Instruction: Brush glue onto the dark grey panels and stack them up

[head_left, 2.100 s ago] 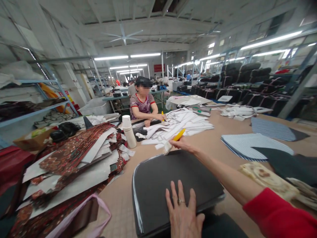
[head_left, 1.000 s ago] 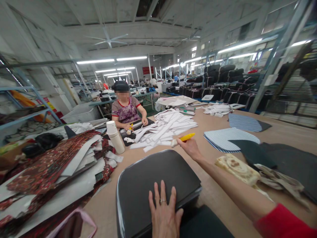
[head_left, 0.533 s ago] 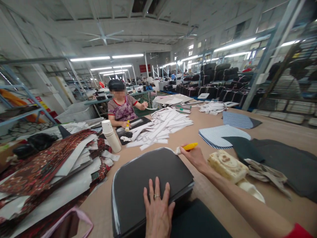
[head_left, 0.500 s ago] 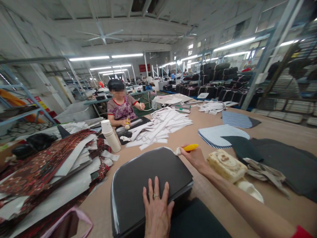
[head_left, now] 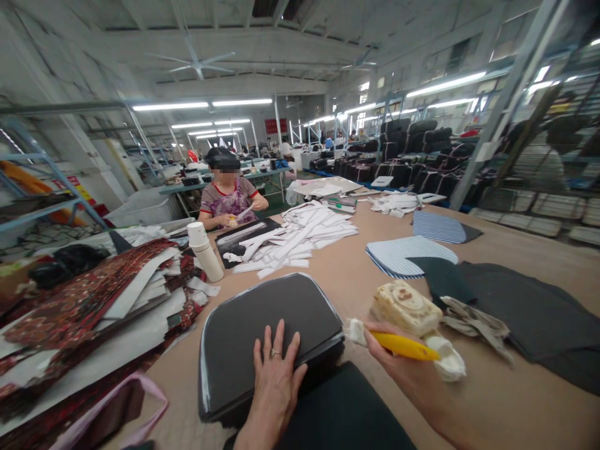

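Note:
A stack of dark grey panels point(head_left: 262, 312) with rounded corners lies on the brown table, white glue along the rim of its top piece. My left hand point(head_left: 276, 381), a ring on one finger, rests flat on the top panel with its fingers spread. In my right hand point(head_left: 398, 369) is a brush point(head_left: 403, 345) with a yellow handle. Its white-coated bristles are beside the stack's right corner; whether they touch it I cannot tell. A glue-crusted container point(head_left: 407, 306) stands just beyond the brush, with a white lump or cup point(head_left: 447, 359) next to it.
A co-worker point(head_left: 229, 194) sits across the table point(head_left: 337, 250) behind a pile of white strips point(head_left: 304, 234). A white bottle point(head_left: 205, 253) stands at left, near patterned fabric point(head_left: 84, 306). Striped pieces point(head_left: 407, 255), dark panels point(head_left: 520, 312) and a rag point(head_left: 478, 325) lie at right.
My right hand has brought the brush nearer along the panel's right side, from the far corner to the near right corner. White glue now lines that edge. My left hand stays on the stack.

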A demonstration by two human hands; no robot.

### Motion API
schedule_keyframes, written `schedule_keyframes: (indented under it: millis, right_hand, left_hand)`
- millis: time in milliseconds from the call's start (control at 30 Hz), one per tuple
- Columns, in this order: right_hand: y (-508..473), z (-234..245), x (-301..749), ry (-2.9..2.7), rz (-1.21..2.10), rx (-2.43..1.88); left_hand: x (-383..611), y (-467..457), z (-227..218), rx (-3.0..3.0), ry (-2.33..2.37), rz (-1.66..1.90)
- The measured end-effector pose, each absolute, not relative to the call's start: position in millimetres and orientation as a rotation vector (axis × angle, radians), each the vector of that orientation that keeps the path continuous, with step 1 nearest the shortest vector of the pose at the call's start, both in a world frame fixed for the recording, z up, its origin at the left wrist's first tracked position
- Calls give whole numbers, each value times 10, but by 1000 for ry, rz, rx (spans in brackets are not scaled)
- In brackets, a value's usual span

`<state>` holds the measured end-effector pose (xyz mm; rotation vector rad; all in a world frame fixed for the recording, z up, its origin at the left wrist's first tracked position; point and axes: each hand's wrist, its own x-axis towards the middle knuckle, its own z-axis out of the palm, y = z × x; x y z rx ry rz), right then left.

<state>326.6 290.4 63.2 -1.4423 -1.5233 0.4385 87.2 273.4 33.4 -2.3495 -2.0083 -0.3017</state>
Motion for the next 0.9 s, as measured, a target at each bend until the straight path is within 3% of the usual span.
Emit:
schedule_keyframes:
  millis: [133, 333, 633, 800, 900]
  right_hand:
    - [2858, 772, 3480, -1455, 532, -1441]
    - [2901, 879, 3423, -1231, 1048, -1218]
    - [2591, 998, 1967, -1509, 1358, -1142]
    - [2517, 900, 1272, -1638, 1462, -993]
    - [2535, 871, 1248, -1696, 1355, -1029]
  left_hand:
    - [855, 2649, 665, -2417, -2112, -352]
    - [118, 2457, 1110, -2193, -2355, -1074]
    - [-596, 2342, 570, -2380, -2416, -1193]
    - [-679, 2360, 529, -2464, -2390, -1160]
    - [-690, 2344, 555, -2482, -2374, -1118]
